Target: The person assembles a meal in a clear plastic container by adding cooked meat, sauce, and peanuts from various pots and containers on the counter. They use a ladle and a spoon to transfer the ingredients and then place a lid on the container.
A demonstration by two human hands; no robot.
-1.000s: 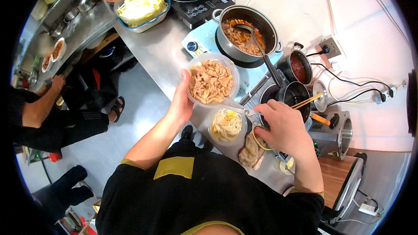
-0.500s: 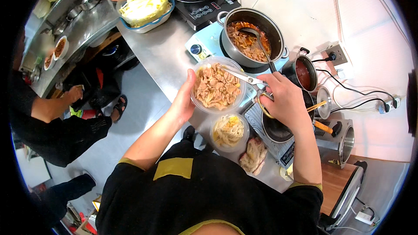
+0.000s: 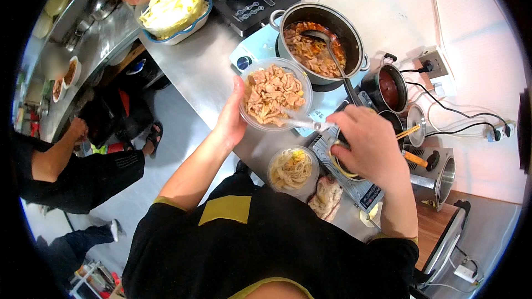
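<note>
Clear plastic bowl (image 3: 305, 79): heaped with light brown sliced meat (image 3: 272, 91), some yellow bits near the edge; raised above the steel counter (image 3: 208, 72).
Second clear bowl (image 3: 315, 180): on the counter, nearer the body, holding pale strands (image 3: 289, 173) and yellow pieces.
Large pot (image 3: 348, 33): on a pale blue cooker (image 3: 257, 49), with meat in reddish broth and a ladle (image 3: 331, 58) leaning inside.
Small dark pot (image 3: 372, 87): beside it, with dark red sauce.
Blue-rimmed basin (image 3: 189, 29): at the far left, a clear bowl nested in it, full of pale yellow shreds (image 3: 174, 8).
Left hand (image 3: 230, 119): grasping the meat bowl from the left, thumb up along its side; forearm reaching forward.
Right hand (image 3: 363, 143): blurred, knuckles up, fingers curled around the scissors' handles.
Scissors (image 3: 306, 122): pointing left, tips at the meat; blade opening too blurred to tell.
</note>
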